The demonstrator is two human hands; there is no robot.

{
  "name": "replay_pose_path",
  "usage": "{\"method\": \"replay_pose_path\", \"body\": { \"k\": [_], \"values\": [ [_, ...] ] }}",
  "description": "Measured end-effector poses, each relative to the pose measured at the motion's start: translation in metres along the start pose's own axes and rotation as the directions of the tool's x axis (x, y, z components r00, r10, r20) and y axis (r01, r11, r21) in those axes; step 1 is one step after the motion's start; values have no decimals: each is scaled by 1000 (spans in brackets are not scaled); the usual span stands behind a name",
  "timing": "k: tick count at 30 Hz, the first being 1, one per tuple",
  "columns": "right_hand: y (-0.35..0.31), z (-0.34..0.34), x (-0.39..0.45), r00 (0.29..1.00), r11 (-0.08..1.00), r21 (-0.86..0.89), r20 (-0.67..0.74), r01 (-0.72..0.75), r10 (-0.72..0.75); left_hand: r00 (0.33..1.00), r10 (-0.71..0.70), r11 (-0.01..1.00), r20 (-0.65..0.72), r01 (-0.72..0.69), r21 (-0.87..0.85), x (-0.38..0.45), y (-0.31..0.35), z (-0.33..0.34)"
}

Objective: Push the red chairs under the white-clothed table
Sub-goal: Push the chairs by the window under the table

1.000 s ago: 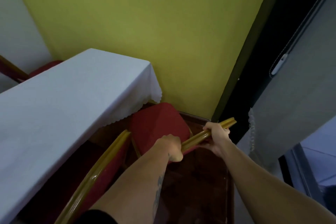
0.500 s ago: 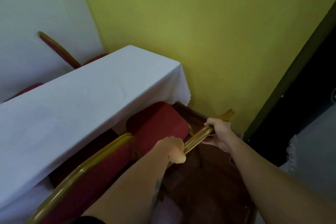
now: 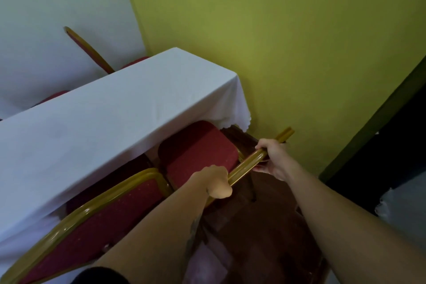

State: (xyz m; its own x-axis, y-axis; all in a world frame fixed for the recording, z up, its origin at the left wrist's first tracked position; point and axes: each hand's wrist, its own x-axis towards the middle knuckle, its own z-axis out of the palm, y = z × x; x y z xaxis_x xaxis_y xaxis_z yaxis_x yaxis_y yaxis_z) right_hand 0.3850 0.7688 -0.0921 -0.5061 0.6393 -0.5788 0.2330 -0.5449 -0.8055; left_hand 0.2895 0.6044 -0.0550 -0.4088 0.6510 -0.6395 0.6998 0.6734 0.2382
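Here, in the head view, both hands were wrapped around the gold top rail point(image 3: 247, 163) of a red chair point(image 3: 198, 152): the left hand point(image 3: 214, 181) nearer, the right hand point(image 3: 270, 159) farther right. The chair's red seat sat partly under the right end of the white-clothed table point(image 3: 110, 117), near the yellow wall point(image 3: 276, 41). A second red chair point(image 3: 96, 221) stood just left, its back beside the table's near edge.

The red seat point(image 3: 198, 152) is already partly tucked beneath the hanging cloth edge of the surface point(image 3: 115, 117), where dark open room is seen. To the left, passage is blocked by a second chair's back point(image 3: 99, 221), which stands just beside it, and to the right by the yellow wall point(image 3: 288, 53).
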Motion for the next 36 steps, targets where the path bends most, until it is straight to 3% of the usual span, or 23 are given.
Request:
{"method": "replay_pose_path", "body": {
  "k": [16,24,36],
  "values": [
    [-38,13,44,998,993,-106,-12,59,-60,999,16,990,-35,-21,-139,38,4,-21],
    [-48,47,72,994,990,-91,-14,103,-105,998,39,904,-55,-58,-424,68,-32,-28],
    [-67,88,91,995,992,-73,-5,102,-103,998,-13,903,-55,-12,-429,100,-60,-60]
  ]
}}
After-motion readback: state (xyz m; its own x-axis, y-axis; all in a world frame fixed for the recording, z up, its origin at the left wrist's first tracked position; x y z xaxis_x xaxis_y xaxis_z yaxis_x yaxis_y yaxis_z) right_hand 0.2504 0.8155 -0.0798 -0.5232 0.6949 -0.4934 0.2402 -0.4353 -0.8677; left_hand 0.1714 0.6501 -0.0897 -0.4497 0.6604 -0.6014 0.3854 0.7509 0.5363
